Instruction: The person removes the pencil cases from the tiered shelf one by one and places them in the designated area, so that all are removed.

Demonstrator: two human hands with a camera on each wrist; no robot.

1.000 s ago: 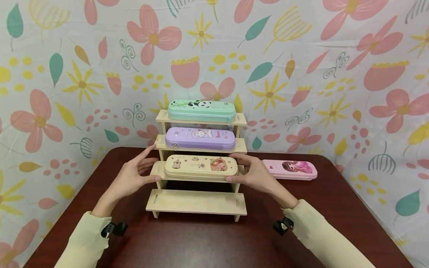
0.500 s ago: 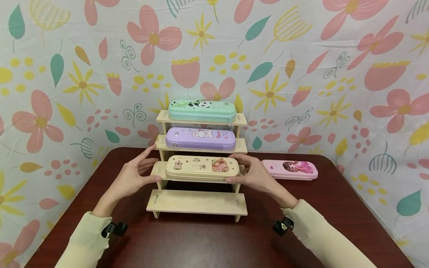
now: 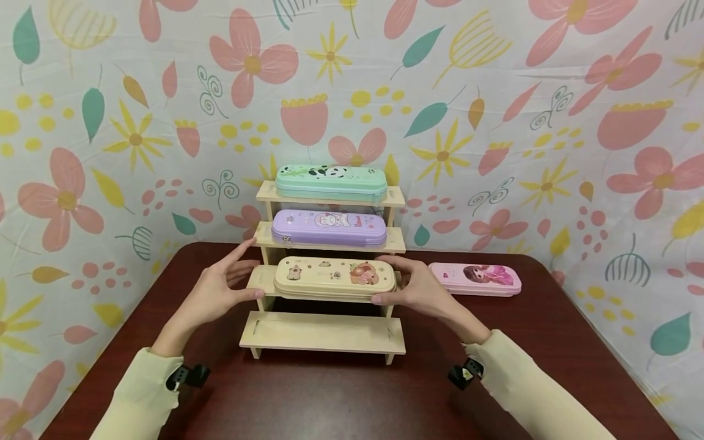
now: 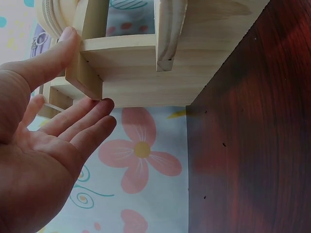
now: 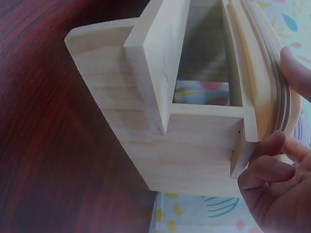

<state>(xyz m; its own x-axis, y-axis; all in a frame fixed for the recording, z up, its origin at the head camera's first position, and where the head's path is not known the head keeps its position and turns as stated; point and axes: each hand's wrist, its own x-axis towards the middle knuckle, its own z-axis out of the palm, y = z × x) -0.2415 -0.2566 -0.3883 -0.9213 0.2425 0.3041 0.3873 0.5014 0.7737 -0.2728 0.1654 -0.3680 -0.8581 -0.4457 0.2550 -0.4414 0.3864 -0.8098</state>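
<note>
A cream pencil case (image 3: 335,275) with small cartoon prints lies on the third step down of a pale wooden tiered stand (image 3: 321,330). Its right end is gripped by my right hand (image 3: 420,287), with the thumb at the front edge and the fingers around the end. In the right wrist view its zip side (image 5: 272,73) shows beside the thumb. My left hand (image 3: 217,290) is at the stand's left side, its fingers fairly straight and its thumb touching the step's front corner. In the left wrist view the left hand's fingertips (image 4: 104,107) meet the board's end.
A purple pencil case (image 3: 330,227) and a mint panda pencil case (image 3: 332,182) lie on the steps above. A pink pencil case (image 3: 478,278) lies on the dark wooden table (image 3: 319,397) to the right. Patterned cloth (image 3: 352,79) hangs behind.
The cream pencil case has slid slightly right along its step towards my right hand. Both hands have stayed almost in place.
</note>
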